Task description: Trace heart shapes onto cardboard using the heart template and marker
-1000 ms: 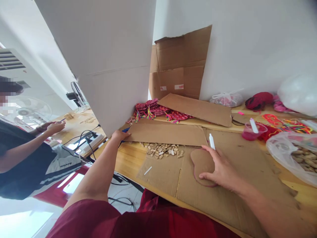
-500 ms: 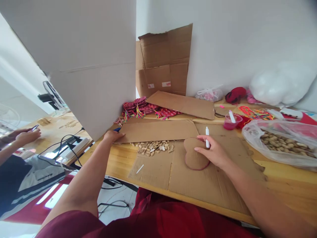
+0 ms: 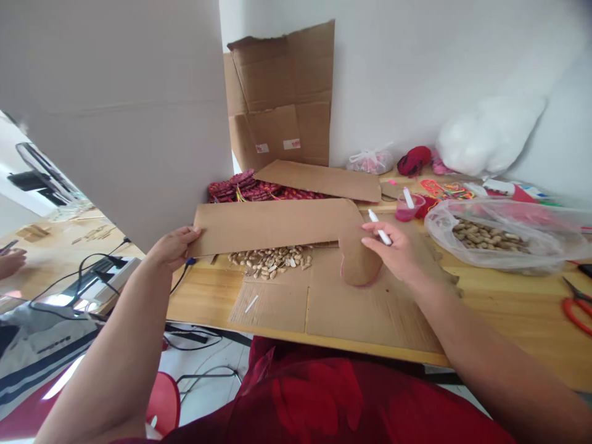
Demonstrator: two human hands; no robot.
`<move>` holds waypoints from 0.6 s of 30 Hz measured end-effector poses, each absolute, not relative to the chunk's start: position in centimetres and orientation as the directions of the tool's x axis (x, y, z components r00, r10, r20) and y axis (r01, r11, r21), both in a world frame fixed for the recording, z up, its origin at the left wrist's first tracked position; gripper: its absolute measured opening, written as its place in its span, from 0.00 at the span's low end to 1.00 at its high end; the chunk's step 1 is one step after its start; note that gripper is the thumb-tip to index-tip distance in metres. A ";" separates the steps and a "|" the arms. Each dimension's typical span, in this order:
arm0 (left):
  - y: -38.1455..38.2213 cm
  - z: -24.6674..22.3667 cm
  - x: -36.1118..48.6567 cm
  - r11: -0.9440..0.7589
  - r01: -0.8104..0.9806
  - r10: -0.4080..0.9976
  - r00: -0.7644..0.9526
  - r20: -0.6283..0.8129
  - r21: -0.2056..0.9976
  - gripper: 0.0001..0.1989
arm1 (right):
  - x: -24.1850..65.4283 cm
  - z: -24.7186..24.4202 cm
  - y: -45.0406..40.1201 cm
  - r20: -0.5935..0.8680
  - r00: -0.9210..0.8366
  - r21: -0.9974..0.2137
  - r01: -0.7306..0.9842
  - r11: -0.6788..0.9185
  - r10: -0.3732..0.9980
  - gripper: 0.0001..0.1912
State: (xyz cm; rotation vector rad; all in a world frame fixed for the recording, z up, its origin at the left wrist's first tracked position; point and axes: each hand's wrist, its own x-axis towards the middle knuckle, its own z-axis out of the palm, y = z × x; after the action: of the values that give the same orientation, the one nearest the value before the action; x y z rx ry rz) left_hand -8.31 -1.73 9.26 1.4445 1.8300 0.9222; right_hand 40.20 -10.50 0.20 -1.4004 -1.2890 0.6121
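My left hand grips the left end of a long cardboard strip, which is raised at an angle above a pile of peanuts. My right hand has a white marker between its fingers and pinches the top of a rounded cardboard cutout with a dark reddish edge. The cutout's lower part is over a large flat cardboard sheet. A small white stick lies on that sheet.
Behind are another cardboard piece, red patterned items and a pink cup. On the right are a bag of peanuts and red-handled scissors. Another person's hand shows far left.
My left hand has lifted the strip off the table. The cutout is now held up in my right hand, and the marker has tilted. The view has shifted right.
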 end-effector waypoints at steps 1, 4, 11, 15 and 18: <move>-2.4 9.5 -8.4 0.175 0.486 0.975 -0.208 -0.082 0.856 0.10 | 40.4 0.8 -10.8 0.296 0.301 -0.919 0.350 0.184 0.907 0.19; -4.5 9.7 -8.7 0.221 0.348 0.964 -0.220 -0.150 0.911 0.11 | 40.6 3.0 -12.3 0.426 0.442 -0.904 0.175 0.390 0.789 0.17; -8.7 7.8 -8.8 0.314 0.203 0.928 -0.273 -0.254 0.928 0.12 | 41.1 6.7 -17.0 0.415 0.525 -0.866 -0.022 0.499 0.743 0.16; -11.3 5.6 -6.9 0.407 0.127 0.901 -0.216 -0.375 0.905 0.25 | 41.8 7.2 -19.2 0.399 0.591 -0.854 -0.038 0.518 0.701 0.17; -13.4 4.1 -4.6 0.441 0.128 0.897 -0.098 -0.431 0.889 0.36 | 42.0 6.8 -21.0 0.385 0.607 -0.867 -0.021 0.498 0.696 0.17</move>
State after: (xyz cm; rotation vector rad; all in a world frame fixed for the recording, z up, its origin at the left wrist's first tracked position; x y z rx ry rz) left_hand -4.56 -13.45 4.07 0.9342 1.5454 0.8381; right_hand 41.99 -20.96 6.85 -0.9625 -0.8197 0.4981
